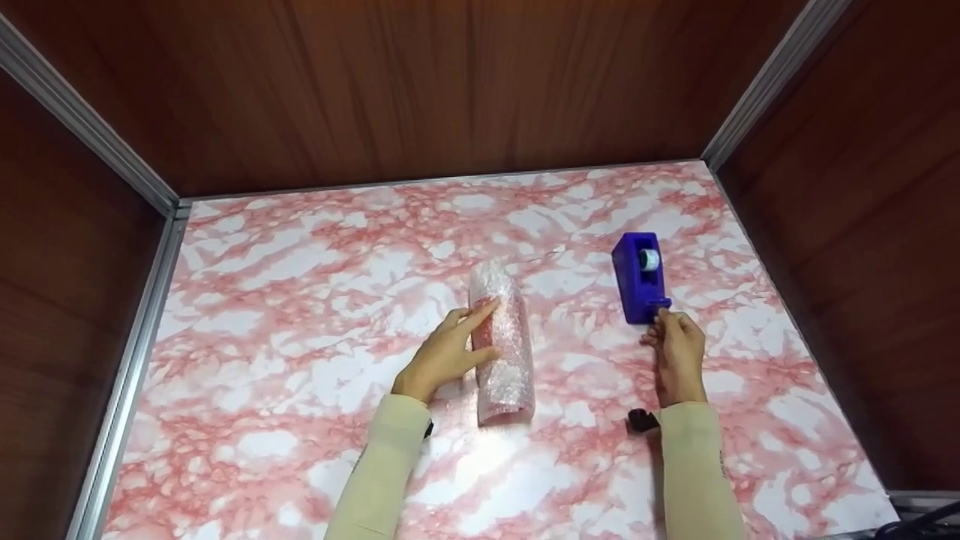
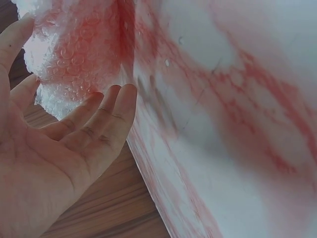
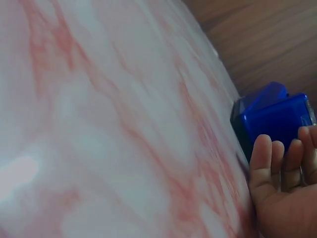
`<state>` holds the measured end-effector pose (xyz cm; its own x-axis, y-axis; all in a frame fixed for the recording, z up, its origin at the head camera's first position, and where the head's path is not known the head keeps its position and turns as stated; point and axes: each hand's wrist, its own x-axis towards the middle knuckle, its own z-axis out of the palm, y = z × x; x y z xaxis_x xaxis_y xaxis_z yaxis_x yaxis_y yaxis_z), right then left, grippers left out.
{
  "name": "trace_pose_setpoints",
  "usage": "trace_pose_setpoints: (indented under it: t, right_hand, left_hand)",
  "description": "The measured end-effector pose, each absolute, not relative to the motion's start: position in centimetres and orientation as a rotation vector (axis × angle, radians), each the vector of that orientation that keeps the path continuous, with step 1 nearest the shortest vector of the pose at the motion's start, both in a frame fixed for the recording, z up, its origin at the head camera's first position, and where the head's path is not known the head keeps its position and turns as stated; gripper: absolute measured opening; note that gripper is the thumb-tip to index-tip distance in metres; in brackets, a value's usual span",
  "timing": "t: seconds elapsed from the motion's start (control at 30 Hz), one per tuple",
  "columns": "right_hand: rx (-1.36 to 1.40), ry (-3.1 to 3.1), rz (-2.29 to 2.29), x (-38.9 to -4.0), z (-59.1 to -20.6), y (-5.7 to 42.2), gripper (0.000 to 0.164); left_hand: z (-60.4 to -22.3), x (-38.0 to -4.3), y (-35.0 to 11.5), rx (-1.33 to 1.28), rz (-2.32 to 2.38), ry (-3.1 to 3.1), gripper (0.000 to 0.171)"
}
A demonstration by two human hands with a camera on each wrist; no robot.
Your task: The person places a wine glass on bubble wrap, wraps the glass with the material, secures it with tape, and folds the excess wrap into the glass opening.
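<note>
Marbled table point(image 1: 300, 360): we find the left hand point(image 1: 442, 356) spread on the central bubble-wrap roll point(image 1: 507, 375); at its two o'clock, the right hand point(image 1: 681, 358) meets the dispenser point(image 1: 634, 294), grip unconfirmed. We judge the step as drawing tape point(image 1: 649, 260), calling next for a steady pull.

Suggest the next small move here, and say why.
Probably the right hand should draw out some tape: its fingertips are at the near end of the purple tape dispenser, while the left hand touches the rolled bubble wrap.
</note>
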<state>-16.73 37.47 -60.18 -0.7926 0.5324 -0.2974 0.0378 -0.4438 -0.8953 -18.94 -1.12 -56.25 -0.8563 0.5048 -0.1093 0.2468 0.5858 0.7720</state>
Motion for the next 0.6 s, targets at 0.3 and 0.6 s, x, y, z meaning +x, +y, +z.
trace_pose_setpoints:
  t: [0.3,0.6]
  right_hand:
    - [-0.731,-2.245,1.596,-16.3,-61.4,36.0,0.023]
    - [-0.587,-2.196,1.911,-15.0,-60.8,36.0,0.036]
  left_hand:
    - [-56.3,-18.8,-1.1,0.602,1.143,2.489,0.079]
    - [-56.1,-19.0,-0.7,0.615,1.128,2.508,0.08]
